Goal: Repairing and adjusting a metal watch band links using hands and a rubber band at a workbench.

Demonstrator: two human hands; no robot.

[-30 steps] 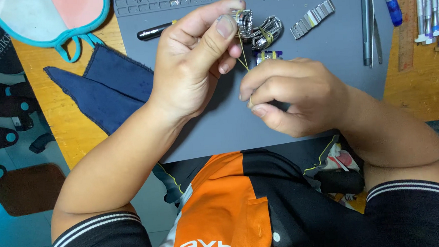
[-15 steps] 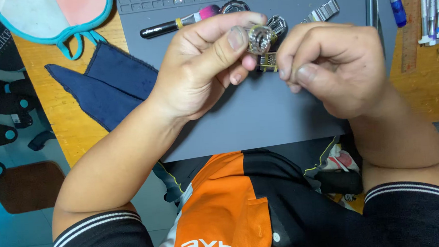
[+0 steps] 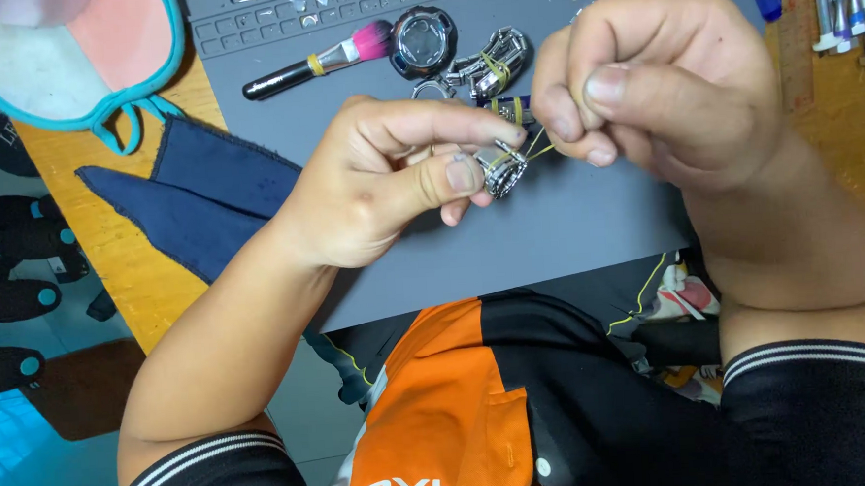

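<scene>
Pinched in left hand [image 3: 380, 191]: small round silver metal watch case [image 3: 503, 170], above grey work mat [image 3: 570, 226] | right hand [image 3: 666, 88] clenched on thin yellow thread [image 3: 538, 152] from it | mat: pink-tipped brush [image 3: 319, 62], round dark watch part [image 3: 423, 41]

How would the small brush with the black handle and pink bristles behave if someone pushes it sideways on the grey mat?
The black-handled brush with pink bristles would probably roll, since its handle looks round. It seems slim, so likely light. The bristles look soft and should bend, while the handle stays stiff on the grey mat.
</scene>
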